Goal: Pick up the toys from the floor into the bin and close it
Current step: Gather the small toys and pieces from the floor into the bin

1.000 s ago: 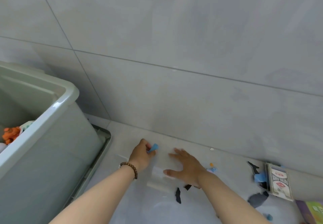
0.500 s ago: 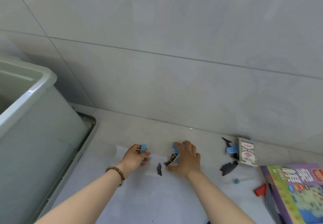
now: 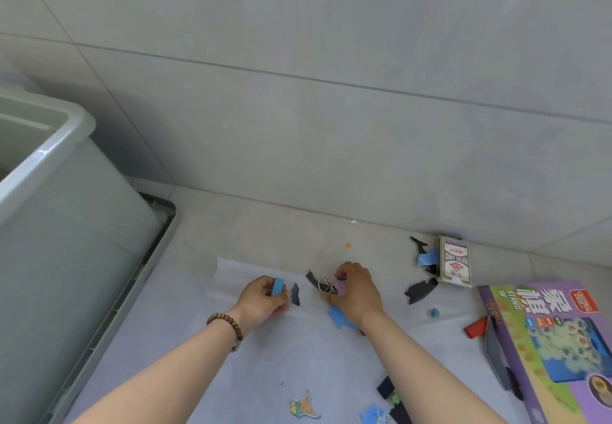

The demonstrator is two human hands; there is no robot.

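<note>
The left hand (image 3: 261,301) has its grip pinched on a small blue piece (image 3: 277,286), low over the floor (image 3: 265,231); the right hand (image 3: 356,291), near it, curls its grip round a wire clip (image 3: 326,285) with a pinkish bit; a dark flat piece (image 3: 295,293) lies between the two hands; the pale green bin (image 3: 66,225) stands open at the left, apart from both hands; a pack of cards (image 3: 454,262) and a purple game box (image 3: 556,341) lie to the right.

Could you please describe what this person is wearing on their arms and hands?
No sleeves or gloves are in view, and neither the left hand nor the right hand shows any ring. A brown beaded bracelet of round wooden-looking beads circles the left wrist.
</note>
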